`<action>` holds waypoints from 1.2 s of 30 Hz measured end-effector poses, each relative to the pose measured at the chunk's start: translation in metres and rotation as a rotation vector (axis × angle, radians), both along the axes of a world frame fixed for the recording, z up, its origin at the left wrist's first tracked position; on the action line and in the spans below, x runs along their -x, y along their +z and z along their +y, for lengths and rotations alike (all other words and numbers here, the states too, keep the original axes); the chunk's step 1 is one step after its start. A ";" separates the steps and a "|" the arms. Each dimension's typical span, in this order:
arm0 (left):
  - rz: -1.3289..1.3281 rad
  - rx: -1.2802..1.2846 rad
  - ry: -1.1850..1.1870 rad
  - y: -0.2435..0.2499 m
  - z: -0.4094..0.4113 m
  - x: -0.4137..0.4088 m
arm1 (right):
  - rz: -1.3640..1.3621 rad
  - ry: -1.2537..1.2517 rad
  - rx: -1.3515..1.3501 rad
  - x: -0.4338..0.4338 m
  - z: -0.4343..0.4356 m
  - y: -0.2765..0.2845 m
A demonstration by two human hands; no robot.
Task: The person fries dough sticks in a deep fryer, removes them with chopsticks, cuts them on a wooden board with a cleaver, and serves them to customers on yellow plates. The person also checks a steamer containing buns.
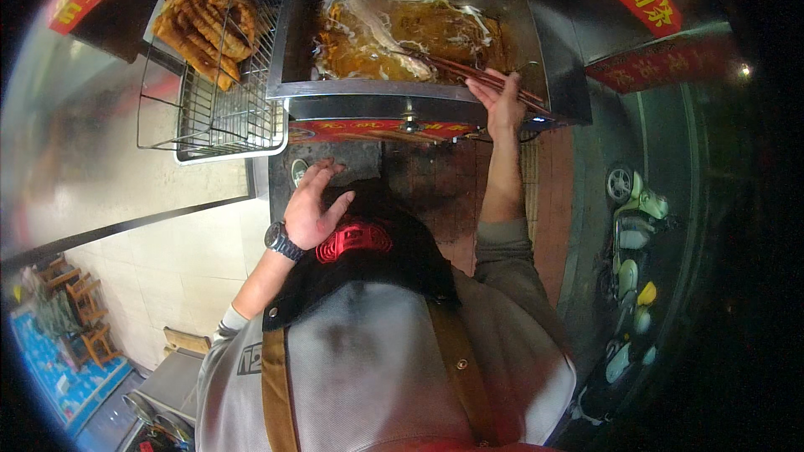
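Observation:
My right hand (502,103) holds long reddish-brown chopsticks (468,69) at the right front of a steel fryer (377,89). The tips reach to a pale strip of dough (383,31) that lies slantwise in the bubbling oil (458,25). Whether the tips pinch the dough or only touch it, I cannot tell. My left hand (314,207), with a dark wristwatch above it, hovers before the black apron (402,251), fingers apart and holding nothing. Several golden fried dough sticks (201,25) lie in a wire rack (235,113) left of the fryer.
Under the wire rack is a white-rimmed tray (229,156). A knob (410,124) sticks out from the fryer's front. To the left runs a pale metal counter (113,157). Low at the left stand wooden stools (88,301); parked scooters (634,238) are far right.

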State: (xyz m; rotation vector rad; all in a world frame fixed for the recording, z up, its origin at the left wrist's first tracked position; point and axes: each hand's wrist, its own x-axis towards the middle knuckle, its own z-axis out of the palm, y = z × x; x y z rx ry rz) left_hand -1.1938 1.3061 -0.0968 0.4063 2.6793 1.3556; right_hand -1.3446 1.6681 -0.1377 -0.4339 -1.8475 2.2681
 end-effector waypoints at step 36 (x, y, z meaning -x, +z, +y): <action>0.027 0.037 -0.017 -0.002 0.000 -0.003 | 0.005 0.059 -0.101 -0.008 0.011 -0.001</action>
